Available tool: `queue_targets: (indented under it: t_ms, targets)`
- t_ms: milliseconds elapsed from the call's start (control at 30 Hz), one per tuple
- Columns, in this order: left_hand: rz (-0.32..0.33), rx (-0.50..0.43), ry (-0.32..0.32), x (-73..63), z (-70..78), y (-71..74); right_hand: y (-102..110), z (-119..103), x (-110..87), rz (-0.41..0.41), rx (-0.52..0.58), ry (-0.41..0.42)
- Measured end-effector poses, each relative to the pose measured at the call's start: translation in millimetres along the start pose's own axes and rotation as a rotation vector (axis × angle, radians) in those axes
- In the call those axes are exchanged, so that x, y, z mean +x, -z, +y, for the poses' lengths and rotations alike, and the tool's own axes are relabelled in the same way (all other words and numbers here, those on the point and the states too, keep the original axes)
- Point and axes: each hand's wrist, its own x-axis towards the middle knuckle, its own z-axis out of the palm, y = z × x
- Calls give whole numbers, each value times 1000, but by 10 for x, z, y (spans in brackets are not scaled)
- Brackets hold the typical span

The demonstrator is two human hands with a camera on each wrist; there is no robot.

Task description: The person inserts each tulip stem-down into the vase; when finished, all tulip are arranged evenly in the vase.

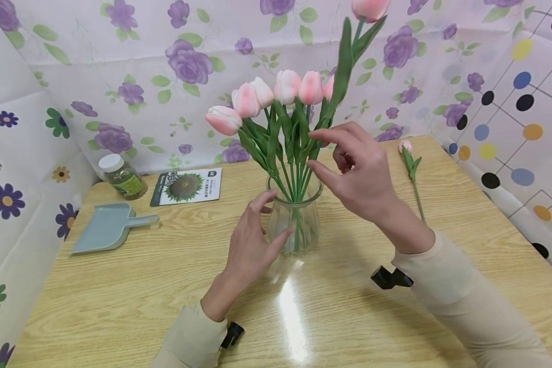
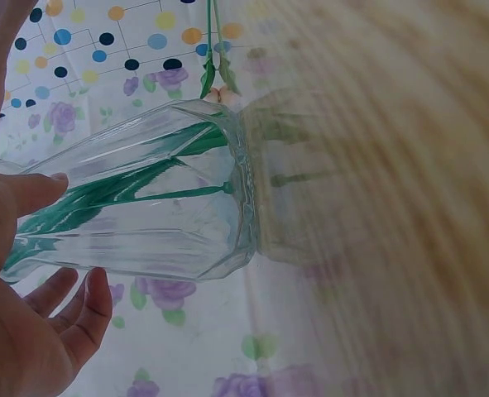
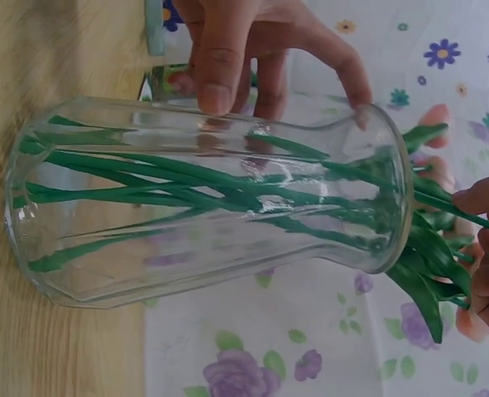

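A clear glass vase stands on the table with several pink-and-white artificial tulips in it, their green stems crossing inside the glass. My left hand curves round the vase's left side. In the right wrist view its thumb lies along the glass and one fingertip reaches the neck. Above the rim, my right hand has thumb and fingers at the stem of a tulip that rises well above the others. That stem runs between them in the right wrist view.
One more tulip lies on the table to the right. At the left are a pale blue dustpan, a jar with a white lid and a card with a green flower picture. Flower-printed sheeting hangs behind the table.
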Motion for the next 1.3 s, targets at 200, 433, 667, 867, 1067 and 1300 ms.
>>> queue_targets:
  t_ms: [200,433,667,867,1067,1300]
  targets:
    - [-2,5,-5,27,-5,7,-74,16,10,-63,-25,74]
    - [4,7,-13,47,-10,16,-133,6,9,-134,-22,104]
    - [5,5,-16,61,-16,22,-166,-30,-11,-191,-34,114]
    - [8,5,-32,78,-24,26,-161,-30,-21,-228,-34,91]
    - [11,-3,-24,80,-18,34,-135,-41,-26,-299,-44,80]
    - [-2,-1,-2,-4,-4,20,-108,-68,-86,-406,-91,53]
